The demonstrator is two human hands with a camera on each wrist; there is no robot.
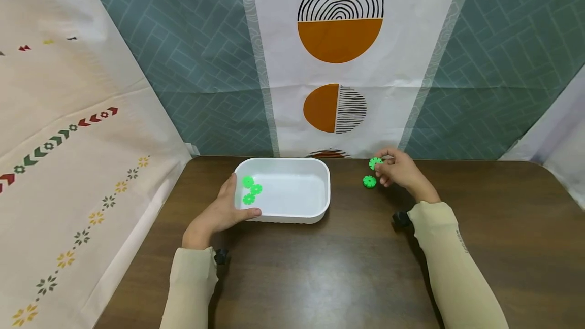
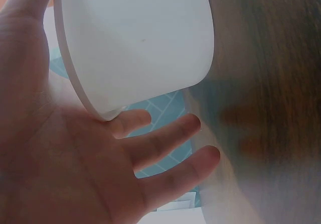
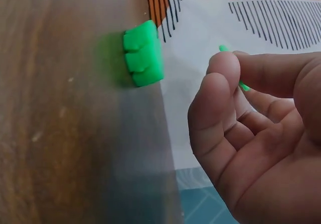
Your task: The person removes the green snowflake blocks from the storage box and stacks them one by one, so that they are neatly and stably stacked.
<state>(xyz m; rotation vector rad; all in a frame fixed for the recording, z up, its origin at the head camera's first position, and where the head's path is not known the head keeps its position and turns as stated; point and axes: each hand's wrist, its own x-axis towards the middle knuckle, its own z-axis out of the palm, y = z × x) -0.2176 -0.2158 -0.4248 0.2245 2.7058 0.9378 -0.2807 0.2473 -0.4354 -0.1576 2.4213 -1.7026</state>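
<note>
My left hand (image 1: 224, 208) rests against the left end of a white plastic tray (image 1: 283, 217), thumb along its near rim. In the left wrist view several straight fingers (image 2: 168, 138) stretch past the tray's corner (image 2: 145, 43). Inside the tray, at its left side, lie three green notched discs (image 1: 249, 199). Off to the tray's right, my right hand (image 1: 398, 168) pinches another green notched disc (image 1: 375, 162) between thumb and forefinger, raised off the table. Just below it sits a short stack of green discs (image 1: 369, 182), seen edge-on in the right wrist view (image 3: 144, 54).
The brown wooden table (image 1: 311, 268) extends under both arms. A patterned cloth (image 1: 338, 75) hangs along its back edge, close behind the tray and my right hand. A cream embroidered cloth (image 1: 91, 192) borders the left side.
</note>
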